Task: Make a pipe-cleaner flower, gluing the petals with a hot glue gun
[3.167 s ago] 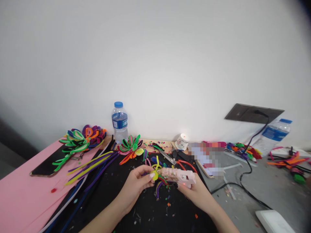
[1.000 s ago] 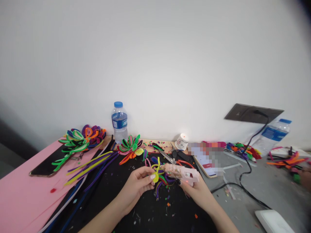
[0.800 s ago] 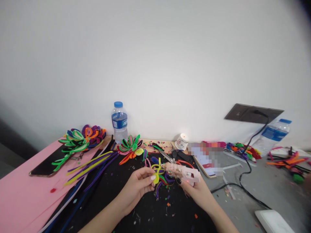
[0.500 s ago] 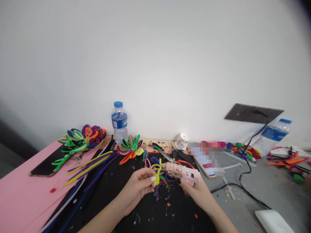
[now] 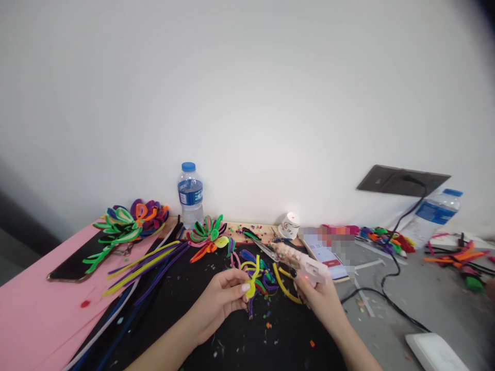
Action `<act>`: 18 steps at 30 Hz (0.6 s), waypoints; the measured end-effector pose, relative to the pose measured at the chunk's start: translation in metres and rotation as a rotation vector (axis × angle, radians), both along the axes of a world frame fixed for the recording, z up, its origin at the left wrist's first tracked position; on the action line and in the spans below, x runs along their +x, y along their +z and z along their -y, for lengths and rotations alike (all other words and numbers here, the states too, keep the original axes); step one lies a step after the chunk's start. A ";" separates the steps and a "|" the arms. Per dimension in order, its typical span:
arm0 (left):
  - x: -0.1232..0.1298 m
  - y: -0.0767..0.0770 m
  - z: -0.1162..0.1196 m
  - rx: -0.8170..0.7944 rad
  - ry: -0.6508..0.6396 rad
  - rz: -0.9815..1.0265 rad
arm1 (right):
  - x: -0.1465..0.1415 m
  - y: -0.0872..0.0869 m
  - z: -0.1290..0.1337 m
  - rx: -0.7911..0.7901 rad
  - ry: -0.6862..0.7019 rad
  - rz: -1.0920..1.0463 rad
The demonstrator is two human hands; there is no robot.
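My left hand pinches a small yellow pipe-cleaner coil between thumb and fingers, and a loose end sticks up from it. In my right hand is a pale pink hot glue gun, its nozzle pointing up and left, apart from the coil. A curved yellow pipe cleaner hangs beside my right fingers; whether they grip it too I cannot tell. Behind the coil lie purple, green and blue pipe-cleaner pieces. Scissors rest just beyond, partly covered by the glue gun.
Pipe-cleaner flowers and long pipe cleaners lie to the left, near a water bottle and a dark phone. A paper cup stands by the wall. At right are a lit phone, a black cable and another bottle.
My right hand has drawn the glue gun right and away from the yellow coil. The curved yellow pipe cleaner now shows beside it. My left hand stays almost in place.
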State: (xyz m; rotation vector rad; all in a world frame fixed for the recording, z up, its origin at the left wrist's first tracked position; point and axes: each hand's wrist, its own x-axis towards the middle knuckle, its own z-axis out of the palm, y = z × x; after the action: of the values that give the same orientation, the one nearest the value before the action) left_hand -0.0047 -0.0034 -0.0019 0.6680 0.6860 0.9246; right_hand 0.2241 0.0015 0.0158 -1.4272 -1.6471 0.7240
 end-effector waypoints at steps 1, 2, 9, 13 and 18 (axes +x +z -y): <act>0.000 0.000 0.000 -0.002 0.002 -0.002 | 0.003 0.001 -0.001 0.010 -0.025 0.028; 0.000 0.000 0.000 -0.004 0.005 -0.002 | 0.007 0.002 -0.003 0.030 -0.060 0.066; -0.001 0.001 0.001 -0.002 0.017 0.017 | 0.051 0.030 -0.004 -0.049 -0.512 0.539; -0.002 0.001 0.002 -0.003 0.014 0.025 | 0.083 0.030 -0.001 -0.254 -0.594 0.761; -0.002 0.001 0.002 -0.015 0.011 0.031 | 0.115 0.004 0.004 -0.356 -0.640 0.945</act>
State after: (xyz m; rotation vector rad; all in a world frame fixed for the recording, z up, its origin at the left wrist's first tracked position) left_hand -0.0062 -0.0052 -0.0006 0.6365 0.6692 0.9369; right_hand 0.3387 -0.0028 0.0197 -2.6423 -1.5453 -0.0872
